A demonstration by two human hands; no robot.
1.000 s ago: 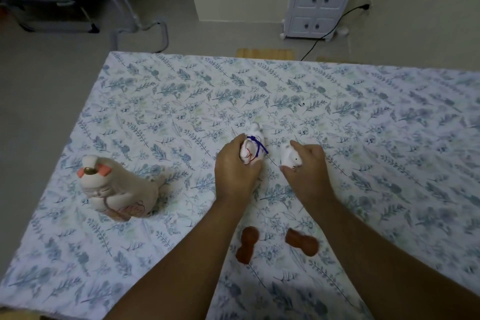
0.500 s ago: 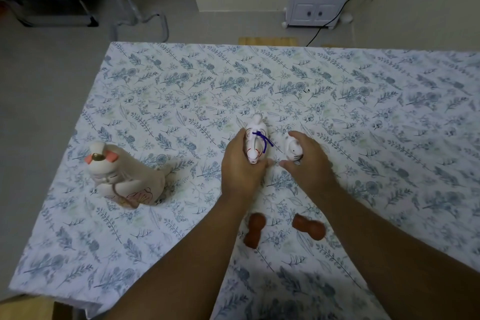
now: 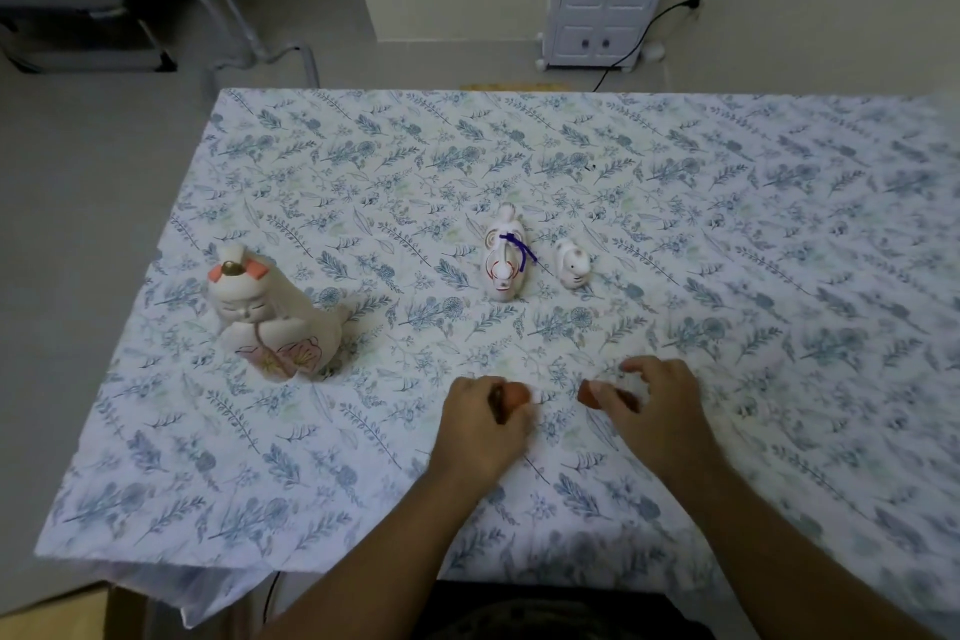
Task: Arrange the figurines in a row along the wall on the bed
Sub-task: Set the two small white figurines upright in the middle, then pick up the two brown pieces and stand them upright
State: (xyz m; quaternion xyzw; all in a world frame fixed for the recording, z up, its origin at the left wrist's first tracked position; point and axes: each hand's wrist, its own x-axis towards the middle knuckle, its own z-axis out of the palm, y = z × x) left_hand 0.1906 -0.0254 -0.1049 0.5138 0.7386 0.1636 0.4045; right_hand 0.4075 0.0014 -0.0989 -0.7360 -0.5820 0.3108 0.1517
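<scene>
On the bed point(image 3: 727, 379), the left hand point(image 3: 480, 418) is closed around a brown figurine point(image 3: 511, 396) and the right hand point(image 3: 657, 403) around another point(image 3: 589, 392); fingers hide most of both, so their long axes are unclear. Beyond, the white horse point(image 3: 505, 260) lies lengthwise, head toward the camera, beside a small rabbit point(image 3: 572, 264). The doll point(image 3: 270, 314) stands at left.

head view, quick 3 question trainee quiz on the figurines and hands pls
1. True or false: the left hand rests on the large cream ceramic doll figurine.
2. What is each hand closing on?
3. Which stands right of the white ceramic figurine with the purple cord? A) small white animal figurine B) the doll

Key:
1. False, the doll stands apart, untouched.
2. A small brown figurine each: left, and the right hand on another.
3. A
</scene>
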